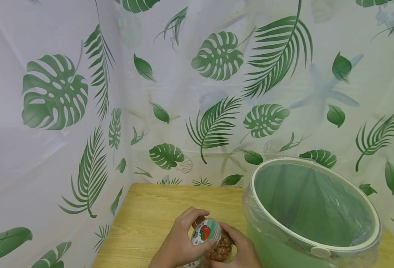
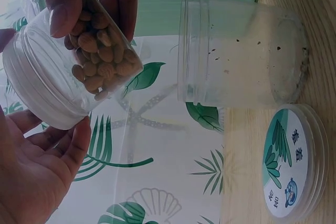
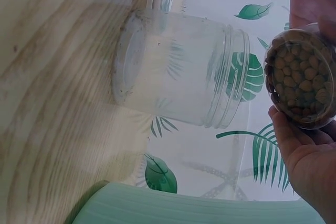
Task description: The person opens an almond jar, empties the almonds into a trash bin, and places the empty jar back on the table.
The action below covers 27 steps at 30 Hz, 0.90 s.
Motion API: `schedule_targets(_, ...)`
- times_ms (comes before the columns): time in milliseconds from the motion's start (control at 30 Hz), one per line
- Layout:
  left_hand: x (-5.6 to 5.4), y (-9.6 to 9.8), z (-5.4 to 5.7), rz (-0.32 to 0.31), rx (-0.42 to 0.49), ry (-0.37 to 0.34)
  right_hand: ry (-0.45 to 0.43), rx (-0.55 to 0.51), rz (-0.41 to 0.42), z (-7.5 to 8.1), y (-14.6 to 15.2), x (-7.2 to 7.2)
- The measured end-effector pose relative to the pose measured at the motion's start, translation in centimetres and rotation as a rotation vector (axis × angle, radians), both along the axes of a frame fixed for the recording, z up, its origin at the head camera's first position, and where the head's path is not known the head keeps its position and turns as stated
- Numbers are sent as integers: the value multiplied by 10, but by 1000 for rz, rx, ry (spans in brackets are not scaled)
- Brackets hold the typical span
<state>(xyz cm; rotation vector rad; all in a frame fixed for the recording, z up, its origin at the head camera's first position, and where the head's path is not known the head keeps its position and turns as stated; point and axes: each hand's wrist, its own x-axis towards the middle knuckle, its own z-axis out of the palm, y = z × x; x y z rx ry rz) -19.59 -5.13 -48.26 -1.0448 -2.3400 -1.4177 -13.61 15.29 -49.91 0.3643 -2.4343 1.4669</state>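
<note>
Between both hands a clear jar of almonds (image 1: 221,250) is tilted above the table, its lid (image 1: 205,231) on and showing a tomato picture. My left hand (image 1: 181,238) grips the lid's rim, thumb in front and fingers round the far side. Round the jar's body curl the fingers of my right hand (image 1: 243,247). Below them an open clear jar (image 2: 241,51) stands upright on the table with a few dark crumbs inside; the hands hide it in the head view. Beside it lies a second lid (image 2: 287,166) with a green leafy picture.
A large light-green bin (image 1: 274,242) with a clear plastic liner stands close to the right hand. The wood-grain table (image 1: 150,208) meets leaf-patterned sheeting (image 1: 170,111) at the back and left.
</note>
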Motion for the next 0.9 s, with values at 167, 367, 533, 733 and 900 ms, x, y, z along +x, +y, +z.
schedule_targets(167, 0, 0, 1, 22, -2, -29, 41, 7, 6, -3, 0, -2)
schedule_targets(367, 1, -3, 3, 66, 7, -52, 90, -5, 25, -6, 1, -2)
schedule_targets(533, 0, -5, 4, 84, 17, -63, 103, -12, 24, -6, 1, -1)
schedule_targets(733, -1, -7, 4, 92, 9, -102, 76, -23, 17, -6, 0, 0)
schedule_targets(900, -4, -9, 0, 106, -4, -116, 35, -43, 12, -4, -1, 1)
